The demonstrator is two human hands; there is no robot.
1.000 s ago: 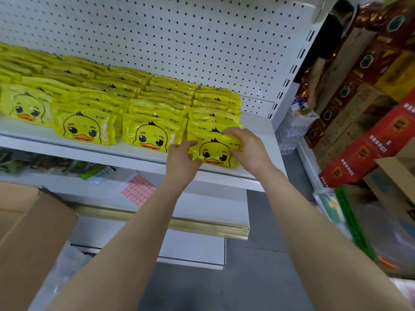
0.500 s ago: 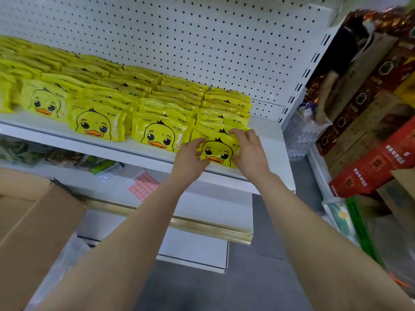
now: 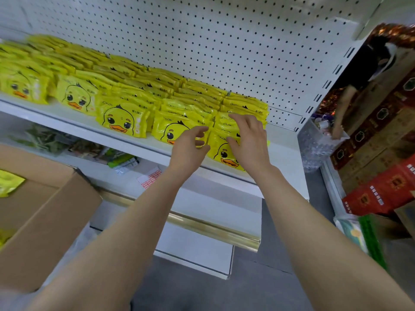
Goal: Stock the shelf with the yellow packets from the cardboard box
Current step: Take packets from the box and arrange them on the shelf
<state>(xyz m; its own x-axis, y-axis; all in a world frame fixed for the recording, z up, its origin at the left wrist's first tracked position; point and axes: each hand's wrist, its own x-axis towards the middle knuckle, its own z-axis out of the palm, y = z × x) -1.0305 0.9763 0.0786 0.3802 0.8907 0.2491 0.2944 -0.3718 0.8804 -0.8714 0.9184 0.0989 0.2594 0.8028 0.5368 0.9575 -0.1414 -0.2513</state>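
The yellow packets [image 3: 125,118], each printed with a cartoon duck face, stand in overlapping rows on the white shelf [image 3: 143,145], filling it from the far left to a last stack near its right end, with bare shelf beyond that stack. The front packet of that rightmost stack [image 3: 221,153] leans at the shelf's front edge, its duck face partly covered by the person's hands. The right hand [image 3: 248,140] is spread over the top and front of this stack, fingers splayed and resting on or just above the upper packets, thumb down near the front packet's face; it is loosely open, not closed around anything. The left hand [image 3: 190,147] sits just to the left, at the seam between this stack and the neighbouring one, fingers curled partway with a gap between thumb and fingertips; I cannot tell whether it touches a packet. Behind the rows rises a white pegboard back panel [image 3: 224,41]. At the lower left is the open cardboard box [image 3: 45,205], with more yellow packets [image 3: 10,182] showing inside it. Below the stocked shelf, a lower shelf holds green-printed packages [image 3: 122,161] and a sheet of red labels [image 3: 150,178]. To the right stand red cartons [image 3: 381,194], and another person [image 3: 359,86] reaches into a clear plastic basket [image 3: 321,142].
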